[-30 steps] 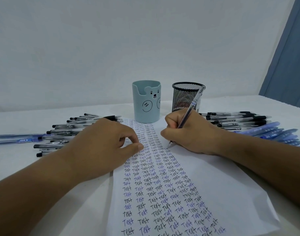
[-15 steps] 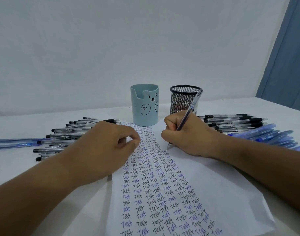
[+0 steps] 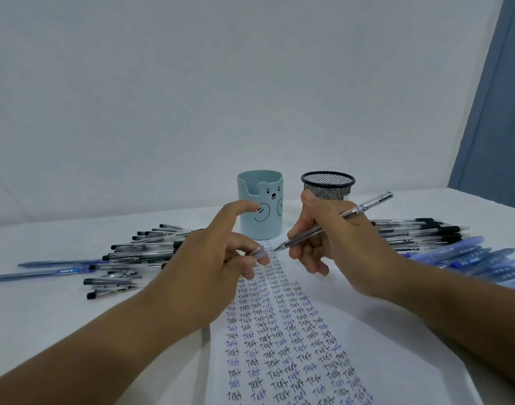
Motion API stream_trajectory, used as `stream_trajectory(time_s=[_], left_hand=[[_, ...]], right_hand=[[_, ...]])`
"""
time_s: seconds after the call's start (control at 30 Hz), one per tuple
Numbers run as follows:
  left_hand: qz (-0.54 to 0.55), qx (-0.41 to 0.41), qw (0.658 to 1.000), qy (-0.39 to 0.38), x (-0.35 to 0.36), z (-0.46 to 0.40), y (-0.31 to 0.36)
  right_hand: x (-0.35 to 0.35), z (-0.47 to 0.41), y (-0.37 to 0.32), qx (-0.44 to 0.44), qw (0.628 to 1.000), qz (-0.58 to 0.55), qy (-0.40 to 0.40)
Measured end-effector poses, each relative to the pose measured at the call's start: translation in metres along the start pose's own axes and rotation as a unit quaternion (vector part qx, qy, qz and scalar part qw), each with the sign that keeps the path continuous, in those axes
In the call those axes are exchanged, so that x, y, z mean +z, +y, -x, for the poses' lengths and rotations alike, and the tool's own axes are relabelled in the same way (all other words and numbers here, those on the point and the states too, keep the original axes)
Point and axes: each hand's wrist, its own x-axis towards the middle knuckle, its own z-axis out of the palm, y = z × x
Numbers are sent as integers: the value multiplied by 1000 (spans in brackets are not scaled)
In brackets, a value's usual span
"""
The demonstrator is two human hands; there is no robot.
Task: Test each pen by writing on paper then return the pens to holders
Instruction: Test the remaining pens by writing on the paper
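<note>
- Two holders at back of table: blue bear cup, black mesh cup.
- One clear pen gripped in right hand, tip raised just above the paper.
- One pen cap pinched by left hand, index finger extended.
- Three loose pen piles, too many to count: left pile, right black pile, right blue pile.

Holders: 2, one teal bear cup, one black mesh cup. Paper sheet: 1. Hands: 2. Pen in hand: 1. Loose pens: too many to count exactly.
</note>
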Motion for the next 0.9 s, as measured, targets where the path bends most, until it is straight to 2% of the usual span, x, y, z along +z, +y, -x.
stream_trajectory(time_s=[0.2,0.33,0.5,0.63,0.7,0.8,0.9], left_hand=[[-10,-3,1000,13,4,-1,1],[21,-4,999,28,8,1,7],[76,-21,993,86,15,4,13],[99,-33,991,85,19,4,15],[97,-32,991,81,20,2,14],[40,-19,995,87,20,1,11],[-24,-7,997,74,17,2,9]], right_hand=[[2,1,1,3,1000,5,-29],[5,1,8,21,997,20,-69],[8,-1,21,25,989,112,-89],[7,0,19,-1,982,173,-78],[8,-1,11,-6,989,140,-50],[5,-7,-10,10,1000,14,-11],[-12,-6,-32,25,999,28,-2]])
